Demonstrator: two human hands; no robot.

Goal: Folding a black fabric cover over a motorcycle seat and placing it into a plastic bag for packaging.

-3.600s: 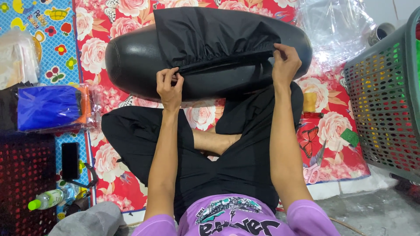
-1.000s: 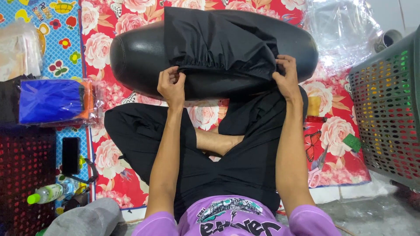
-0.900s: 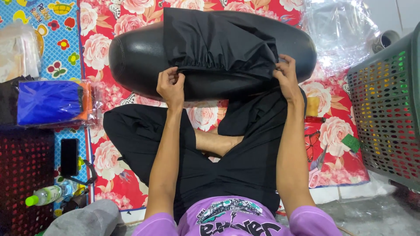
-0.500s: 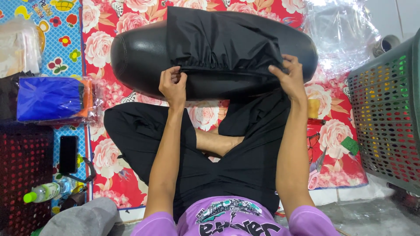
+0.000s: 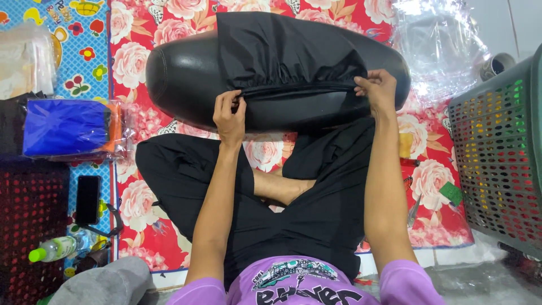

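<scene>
**Both hands on the hem of the black cover, pulled over the seat**

I see my left hand pinching the gathered, elastic-looking hem of the black fabric cover, its fingers closed tight on the edge at the near left of the cloth. My right hand grips the same hem at its right end, fingers curled onto the fabric with the thumb side toward me. Both are holding the cover; neither hand is spread.

The cover is draped over the middle of a long black padded seat, which lies crosswise on the floral mat, toward the mat's far edge. The cloth hides the seat's middle part, while the rounded left end and a strip of the right end stay bare. The hem runs along the near side of the seat, puckered between my two hands.

My crossed legs in black trousers sit just in front of the seat. Along the mat's left edge lie a blue folded bundle in clear wrap, a dark phone and a bottle with a green cap. A green plastic basket stands at the right edge, and crumpled clear plastic lies near the far right corner.
</scene>
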